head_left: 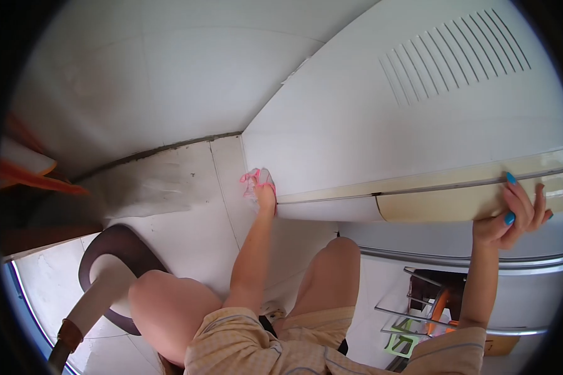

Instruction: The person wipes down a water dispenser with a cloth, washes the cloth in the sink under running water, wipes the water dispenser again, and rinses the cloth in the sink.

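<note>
A pale wall [169,81] meets the floor [187,244] along a dark, grimy seam; the floor is laid in large off-white tiles, with a broad grey smear [150,187] near that seam. The tall white cabinet [331,131] rises from the floor beside the wall, its side panel smooth and sheet-like, pierced by a row of narrow parallel vent slots [456,56]. A pedestal base [97,256] stands at the left, a dark oval ring around a pale round column. At the right is a rack [416,317] of thin, shiny metal bars, with an orange item and a green plastic frame [401,337] about it. A smooth, yellowish cream trim panel [431,206] runs along the cabinet's front edge. The right hand [520,215], blue-nailed, touches this panel with fingers spread and half bent, no loose object visible in it. The left hand [266,197] grips a crumpled pink-and-whitish cloth [251,181] at the cabinet's foot, where its lower corner meets the tiles. The work looks underway there: the panel beside the cloth appears mostly clean, while the smear and dark seam remain; how much has been wiped cannot be told.
</note>
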A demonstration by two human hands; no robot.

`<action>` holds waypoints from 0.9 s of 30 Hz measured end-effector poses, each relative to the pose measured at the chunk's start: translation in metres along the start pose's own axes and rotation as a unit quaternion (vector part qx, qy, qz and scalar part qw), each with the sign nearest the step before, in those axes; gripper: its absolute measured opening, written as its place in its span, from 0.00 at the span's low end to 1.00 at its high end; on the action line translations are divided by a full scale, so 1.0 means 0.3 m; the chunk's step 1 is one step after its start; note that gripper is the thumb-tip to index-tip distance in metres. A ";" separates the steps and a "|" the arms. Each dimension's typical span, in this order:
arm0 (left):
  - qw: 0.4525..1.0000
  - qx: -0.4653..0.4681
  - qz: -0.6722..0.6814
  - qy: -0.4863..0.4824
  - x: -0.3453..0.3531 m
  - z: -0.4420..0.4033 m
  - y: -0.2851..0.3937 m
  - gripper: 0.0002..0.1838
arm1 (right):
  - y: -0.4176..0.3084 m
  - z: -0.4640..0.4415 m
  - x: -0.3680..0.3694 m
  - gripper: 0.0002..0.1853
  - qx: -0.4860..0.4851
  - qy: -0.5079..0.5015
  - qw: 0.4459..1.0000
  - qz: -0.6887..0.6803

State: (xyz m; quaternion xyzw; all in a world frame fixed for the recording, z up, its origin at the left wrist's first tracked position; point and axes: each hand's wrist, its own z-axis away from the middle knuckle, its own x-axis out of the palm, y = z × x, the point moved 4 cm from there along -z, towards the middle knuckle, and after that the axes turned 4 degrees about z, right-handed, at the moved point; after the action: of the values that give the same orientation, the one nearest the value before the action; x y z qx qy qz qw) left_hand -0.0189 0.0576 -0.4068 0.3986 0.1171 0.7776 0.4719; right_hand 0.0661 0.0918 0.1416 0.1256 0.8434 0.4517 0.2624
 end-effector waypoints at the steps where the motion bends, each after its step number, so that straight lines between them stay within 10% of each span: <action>1: 1.000 0.014 -0.015 -0.012 0.046 0.037 0.057 0.26 | -0.004 -0.001 0.001 0.14 0.011 -0.003 1.000 -0.001; 3: 0.999 0.028 -0.028 -0.023 0.137 0.136 0.168 0.26 | -0.006 -0.001 -0.002 0.14 0.010 -0.004 1.000 0.000; 7: 0.882 0.405 -0.213 -0.110 0.385 0.393 0.371 0.27 | -0.002 0.002 0.006 0.14 0.009 0.014 1.000 -0.014; 15: 0.720 0.612 -0.214 -0.247 0.618 1.002 0.702 0.36 | -0.002 0.001 -0.001 0.15 0.001 0.004 1.000 0.010; 19: 0.723 0.589 -0.217 -0.289 0.574 0.880 0.671 0.33 | 0.004 0.003 0.003 0.16 -0.006 0.015 1.000 0.009; 23: 0.878 0.400 -0.225 -0.135 0.497 0.536 0.582 0.28 | 0.011 0.007 0.007 0.16 -0.027 0.028 0.999 0.001; 27: 0.903 0.344 -0.212 -0.148 0.444 0.294 0.544 0.27 | 0.020 0.024 -0.001 0.17 -0.025 0.027 0.999 0.022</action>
State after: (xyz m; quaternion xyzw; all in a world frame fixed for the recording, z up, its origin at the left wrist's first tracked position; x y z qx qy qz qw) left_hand -0.0906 0.0647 -0.1901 0.6124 0.3878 0.5027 0.4711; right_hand 0.0703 0.1000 0.1433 0.1251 0.8358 0.4811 0.2329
